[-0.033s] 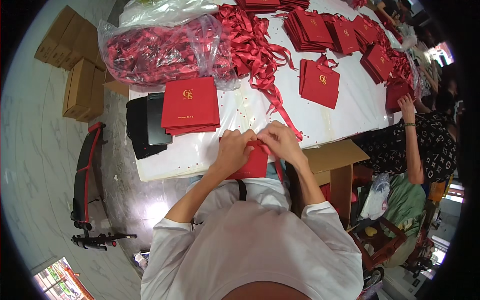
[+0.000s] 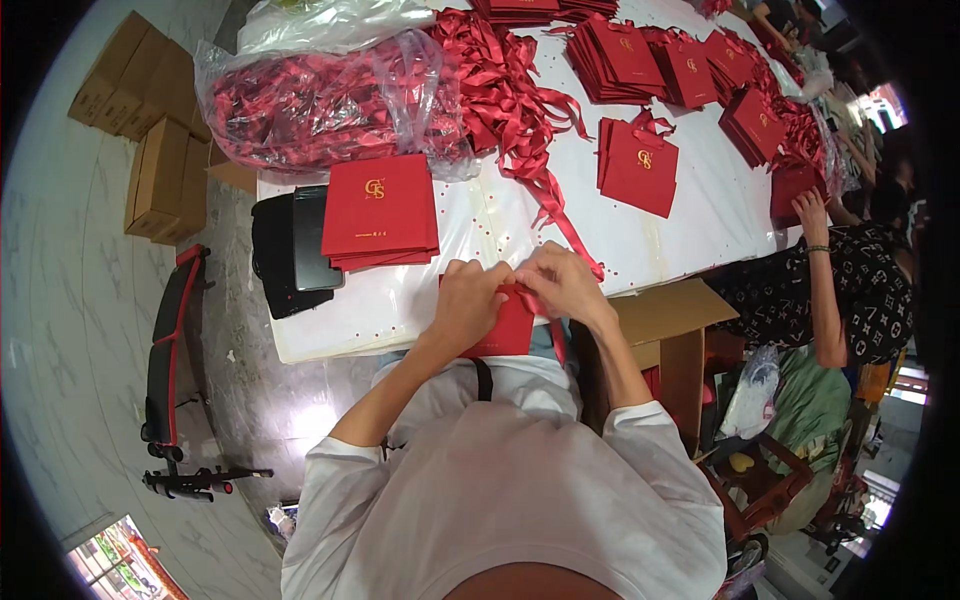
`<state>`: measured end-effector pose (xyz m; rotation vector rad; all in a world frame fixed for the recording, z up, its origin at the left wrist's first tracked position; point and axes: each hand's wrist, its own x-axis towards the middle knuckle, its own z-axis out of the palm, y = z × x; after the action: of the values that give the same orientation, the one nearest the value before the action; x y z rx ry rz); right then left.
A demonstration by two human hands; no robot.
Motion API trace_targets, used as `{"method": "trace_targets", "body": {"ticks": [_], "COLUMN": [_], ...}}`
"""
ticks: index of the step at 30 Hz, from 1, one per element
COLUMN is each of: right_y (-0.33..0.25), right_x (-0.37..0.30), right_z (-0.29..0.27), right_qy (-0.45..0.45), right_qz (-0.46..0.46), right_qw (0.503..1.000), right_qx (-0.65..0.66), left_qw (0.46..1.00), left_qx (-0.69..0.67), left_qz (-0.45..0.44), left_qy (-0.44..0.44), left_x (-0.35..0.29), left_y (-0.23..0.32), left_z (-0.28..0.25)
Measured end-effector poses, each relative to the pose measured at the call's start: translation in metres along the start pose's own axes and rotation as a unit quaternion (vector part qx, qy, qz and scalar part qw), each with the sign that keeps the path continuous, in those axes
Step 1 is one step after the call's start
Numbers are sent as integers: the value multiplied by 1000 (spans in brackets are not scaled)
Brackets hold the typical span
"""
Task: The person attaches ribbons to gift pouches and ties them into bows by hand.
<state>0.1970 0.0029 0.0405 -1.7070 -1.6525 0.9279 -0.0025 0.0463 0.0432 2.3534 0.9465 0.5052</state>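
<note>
At the table's near edge I hold a small red paper bag (image 2: 507,333) in front of my waist. My left hand (image 2: 468,302) is closed on its upper left part, thumb across the front. My right hand (image 2: 563,284) pinches a red satin ribbon (image 2: 557,338) at the bag's top edge, and one end of it hangs down over the right side. The two hands' fingertips nearly meet there, hiding where the ribbon meets the bag. Just beyond my left hand lies a stack of red bags (image 2: 378,212) with gold print.
A clear plastic sack of red ribbons (image 2: 330,105) and a loose ribbon heap (image 2: 490,70) lie farther back. Finished-looking bags with ribbon handles (image 2: 638,165) stand right. A dark phone (image 2: 316,240) is left, an open carton (image 2: 680,310) right. A co-worker's hand (image 2: 812,212) touches another bag.
</note>
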Motion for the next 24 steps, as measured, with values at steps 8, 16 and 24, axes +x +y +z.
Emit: {"method": "trace_targets", "body": {"ticks": [8,16,24], "right_y": [29,17,-10], "right_x": [18,38,-8], "right_z": [-5,16,-15], "right_qy": [-161,68,27], "right_qz": [35,110,9], "right_qw": [965,971,991], "right_qx": [206,200,127], "left_qw": [984,997,991], "left_qx": [118,-33,-47], "left_qz": [123,38,-50], "left_qy": [51,58,118], "left_x": [-2,-7,6], "left_y": [3,6,-11], "left_z": [11,7,4]}}
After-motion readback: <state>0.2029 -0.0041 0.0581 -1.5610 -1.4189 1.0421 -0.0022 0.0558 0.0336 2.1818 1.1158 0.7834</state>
